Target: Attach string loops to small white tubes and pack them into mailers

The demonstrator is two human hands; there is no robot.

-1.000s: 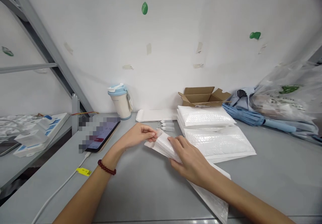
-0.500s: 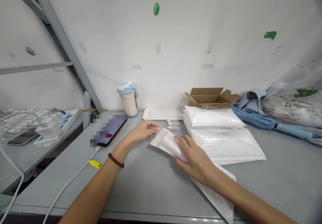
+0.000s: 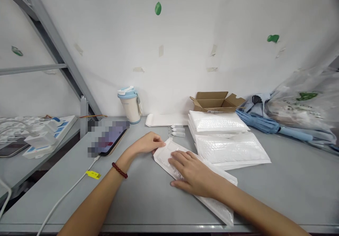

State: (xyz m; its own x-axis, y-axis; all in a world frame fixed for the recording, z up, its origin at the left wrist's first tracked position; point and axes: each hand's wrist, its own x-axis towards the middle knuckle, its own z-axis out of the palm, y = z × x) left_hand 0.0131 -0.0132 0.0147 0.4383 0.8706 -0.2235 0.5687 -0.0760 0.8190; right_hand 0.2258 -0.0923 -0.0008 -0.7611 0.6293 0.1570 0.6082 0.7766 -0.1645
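A white bubble mailer point(image 3: 164, 155) lies slantwise on the grey table point(image 3: 137, 197), its flap end pointing to the far left. My left hand point(image 3: 148, 143), with a dark red bead bracelet point(image 3: 119, 170) at the wrist, pinches the mailer's upper left corner. Flat across the mailer's upper half rests my right hand point(image 3: 189, 172), fingers spread and pressing lightly on it. Just beyond the flap are a few small clear-and-white pieces with thin rings point(image 3: 177, 133). More white bubble mailers point(image 3: 233, 147) are stacked to the right.
Against the wall stand a cream tumbler with a blue lid point(image 3: 130, 105), a flat white mailer point(image 3: 166, 119) and an open cardboard box point(image 3: 217, 103). A phone point(image 3: 113, 140) charges at left. A folded blue umbrella point(image 3: 265, 123) and plastic bag point(image 3: 299, 101) occupy the right.
The mailer's flap end, raised and folded before, now lies flat. My left hand has come down onto its corner. My right hand has gone from gripping the mailer to lying flat on it.
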